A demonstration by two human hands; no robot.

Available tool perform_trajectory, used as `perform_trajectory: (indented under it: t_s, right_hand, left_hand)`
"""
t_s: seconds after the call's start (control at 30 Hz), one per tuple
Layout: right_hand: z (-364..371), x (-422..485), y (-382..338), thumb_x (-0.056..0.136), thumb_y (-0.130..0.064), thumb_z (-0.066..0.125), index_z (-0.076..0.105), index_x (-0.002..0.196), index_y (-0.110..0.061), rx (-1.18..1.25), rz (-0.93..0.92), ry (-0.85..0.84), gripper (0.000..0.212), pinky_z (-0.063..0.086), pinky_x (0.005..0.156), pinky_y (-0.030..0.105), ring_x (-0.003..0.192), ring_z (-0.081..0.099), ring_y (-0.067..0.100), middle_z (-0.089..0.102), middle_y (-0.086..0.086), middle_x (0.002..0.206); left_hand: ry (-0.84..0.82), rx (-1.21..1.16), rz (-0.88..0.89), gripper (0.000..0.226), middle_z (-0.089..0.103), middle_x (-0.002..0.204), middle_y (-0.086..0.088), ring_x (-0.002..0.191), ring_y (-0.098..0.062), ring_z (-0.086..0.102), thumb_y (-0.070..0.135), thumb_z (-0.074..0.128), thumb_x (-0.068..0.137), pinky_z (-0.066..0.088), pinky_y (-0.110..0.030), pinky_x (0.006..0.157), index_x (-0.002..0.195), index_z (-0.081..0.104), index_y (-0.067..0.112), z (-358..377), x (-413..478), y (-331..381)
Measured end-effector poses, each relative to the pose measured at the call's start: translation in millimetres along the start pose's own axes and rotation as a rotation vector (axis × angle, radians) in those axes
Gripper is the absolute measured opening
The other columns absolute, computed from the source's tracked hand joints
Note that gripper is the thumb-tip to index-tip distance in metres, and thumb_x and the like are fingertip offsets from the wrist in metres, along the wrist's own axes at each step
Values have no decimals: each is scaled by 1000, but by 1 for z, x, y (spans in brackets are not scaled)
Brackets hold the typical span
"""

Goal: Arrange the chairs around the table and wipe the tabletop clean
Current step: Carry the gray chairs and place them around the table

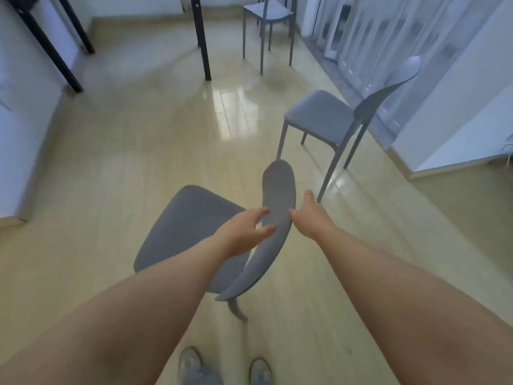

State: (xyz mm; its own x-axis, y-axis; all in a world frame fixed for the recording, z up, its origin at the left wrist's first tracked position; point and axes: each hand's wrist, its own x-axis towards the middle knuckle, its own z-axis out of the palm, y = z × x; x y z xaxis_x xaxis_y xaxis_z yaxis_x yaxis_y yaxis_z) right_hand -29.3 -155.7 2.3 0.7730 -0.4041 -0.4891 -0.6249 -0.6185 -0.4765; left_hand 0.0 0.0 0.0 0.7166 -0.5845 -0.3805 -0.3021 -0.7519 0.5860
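Your left grip (244,232) is spread, its straight fingers lying over the curved backrest of the matte grey chair with a rounded seat (188,232). The chair stands on the glossy beige floor (111,176) just in front of you. Your right grip (306,218) meets the backrest's other edge at the thumb; you cannot tell whether it clasps.

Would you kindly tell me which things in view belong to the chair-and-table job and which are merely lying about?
Job in hand:
- near chair, its backrest between left hand and right hand
- second chair
- far chair
- table legs

Just about:
- white cabinets
- shoes
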Motion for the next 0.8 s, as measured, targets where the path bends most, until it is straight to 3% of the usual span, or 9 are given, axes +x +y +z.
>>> perform_trajectory:
  t_s: [0.07, 0.13, 0.23, 0.3, 0.37, 0.57, 0.67, 0.8]
  right_hand:
    - [1, 1, 4, 100, -24, 38, 26, 142, -4, 51, 1, -20, 48, 40, 91, 34, 124, 46, 36, 44, 21, 139]
    - [5, 6, 3, 100, -20, 36, 40, 134, -4, 116, 1, -37, 38, 41, 86, 32, 115, 51, 34, 50, 19, 133]
    - [11, 14, 1, 95, -11, 37, 48, 124, -4, 225, 20, -62, 32, 50, 80, 39, 98, 55, 32, 56, 17, 125]
    - [14, 17, -1, 92, -8, 39, 49, 120, -5, 346, 65, -75, 30, 57, 73, 41, 101, 58, 36, 57, 16, 122]
    - [16, 18, -5, 92, -6, 39, 48, 120, -5, 481, 110, -63, 29, 58, 69, 44, 103, 58, 38, 56, 15, 122]
    - [33, 21, -27, 91, -6, 43, 43, 119, -8, 597, 139, -52, 28, 58, 70, 50, 102, 58, 38, 54, 13, 119]
    - [56, 20, -61, 91, -3, 42, 42, 110, -11, 716, 131, -105, 21, 58, 59, 42, 93, 64, 37, 55, 14, 115]
    - [72, 22, -90, 93, -4, 44, 41, 110, -11, 788, 144, -170, 19, 57, 53, 37, 79, 67, 32, 58, 17, 114]
  left_hand:
    - [-203, -84, -50, 65, 36, 150, 1, 135, -18, 37, 50, 46, 92, 30, -30, 106, 147, 28, 21, 12, -4, 14]
    - [-295, -84, -99, 74, 43, 144, -2, 129, -22, 44, 51, 54, 88, 35, -32, 103, 148, 23, 20, 24, -5, 21]
    - [-268, 142, -85, 61, 59, 114, -8, 97, -26, 59, 24, 60, 84, 48, -35, 80, 138, 32, 14, 34, -3, 19]
    - [-212, 200, -72, 48, 59, 93, -11, 76, -26, 57, 12, 53, 81, 44, -32, 61, 126, 39, 12, 39, -2, 13]
    - [-198, 200, -65, 42, 56, 84, -11, 67, -24, 52, 9, 49, 79, 40, -31, 56, 120, 41, 13, 40, 0, 9]
    - [-187, 268, 3, 49, 60, 88, -11, 73, -25, 56, 8, 51, 81, 48, -35, 66, 129, 41, 15, 19, 1, -18]
    - [-143, 340, 28, 61, 59, 85, -2, 73, -22, 57, 13, 49, 85, 48, -34, 65, 142, 32, 25, -13, -1, -64]
    - [-123, 385, 57, 63, 66, 100, 1, 74, -16, 55, 13, 48, 89, 43, -25, 61, 144, 31, 37, -45, -4, -98]
